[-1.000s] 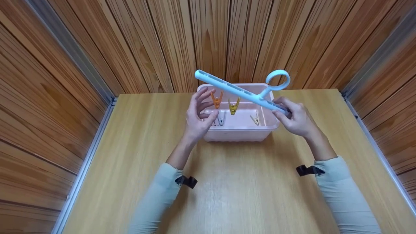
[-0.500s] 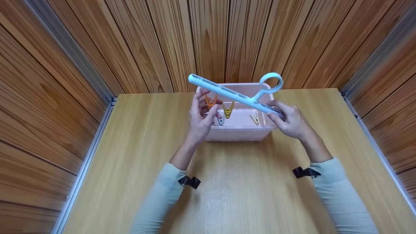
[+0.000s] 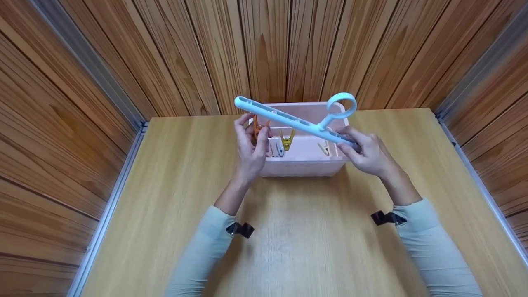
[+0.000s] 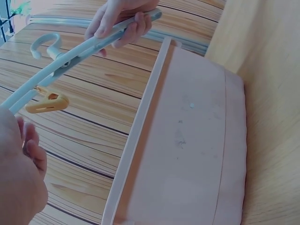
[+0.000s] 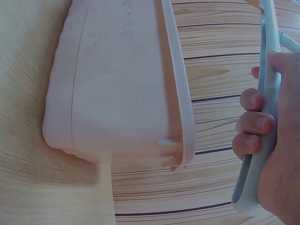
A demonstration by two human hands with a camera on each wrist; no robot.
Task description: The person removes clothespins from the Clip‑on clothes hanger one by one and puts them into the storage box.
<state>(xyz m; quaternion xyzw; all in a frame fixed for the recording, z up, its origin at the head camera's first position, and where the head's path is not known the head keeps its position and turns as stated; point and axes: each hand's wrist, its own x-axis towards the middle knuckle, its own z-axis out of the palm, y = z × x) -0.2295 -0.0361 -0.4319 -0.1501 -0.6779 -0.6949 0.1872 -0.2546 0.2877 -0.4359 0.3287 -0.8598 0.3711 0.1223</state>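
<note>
"Light-blue plastic hanger [image 3: 284,119] with a round hook: held where?"

"Slanting above the pale-pink, rectangular plastic bin [image 3: 303,168], apart from its rim. Gripped near one end by the right hand [image 3: 365,150], fingers curled round the bar."

"And with the left hand [image 3: 251,150]?"

"Pinching the orange plastic clip [image 3: 255,127], close to the hanger's other end. Between both hands, hanging from the bar: a dark-yellow plastic clip [image 3: 286,142]."

"Inside the bin?"

"A cream-coloured, V-shaped clip [image 3: 324,149] toward the right, and a grey clip [image 3: 280,150] near the left hand."
</note>
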